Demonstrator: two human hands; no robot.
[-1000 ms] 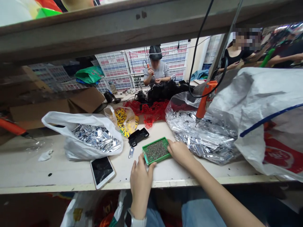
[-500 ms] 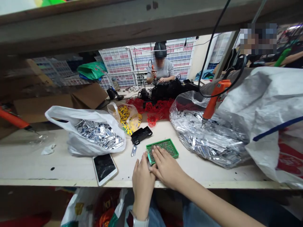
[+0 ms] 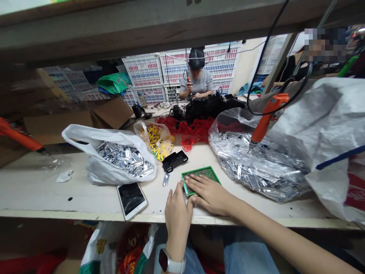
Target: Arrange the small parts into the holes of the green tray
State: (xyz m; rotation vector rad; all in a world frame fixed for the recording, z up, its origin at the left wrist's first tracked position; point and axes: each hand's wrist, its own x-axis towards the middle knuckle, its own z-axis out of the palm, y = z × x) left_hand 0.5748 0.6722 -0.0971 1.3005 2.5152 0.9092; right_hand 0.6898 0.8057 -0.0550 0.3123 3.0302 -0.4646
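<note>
Near the front edge of the bench lies a shallow green tray [image 3: 216, 174] filled with many tiny metal pieces that look like screws. My right hand [image 3: 211, 195] rests palm down over it, fingers stretched across the pieces. Beside the tray's near left corner is my left hand [image 3: 178, 209], its fingers extended and slightly curved, thumb apart and close to the right hand. Nothing shows in its grasp, though its palm side is hidden. Just behind the tray sit a black plastic part [image 3: 175, 161] and one small silver strip [image 3: 165, 179].
A white bag [image 3: 94, 167] of silver pieces and a phone [image 3: 132, 201] lie left. A clear bag [image 3: 265, 179] of similar pieces fills the right. Orange electric screwdrivers [image 3: 261, 125] flank both sides. Yellow pieces [image 3: 155, 139] and red parts [image 3: 196, 131] lie behind; a co-worker [image 3: 196, 80] sits opposite.
The whole view has shifted, so the bench things appear slightly further right and higher. My right hand has slid a little toward me over the tray; my left stays beside its corner.
</note>
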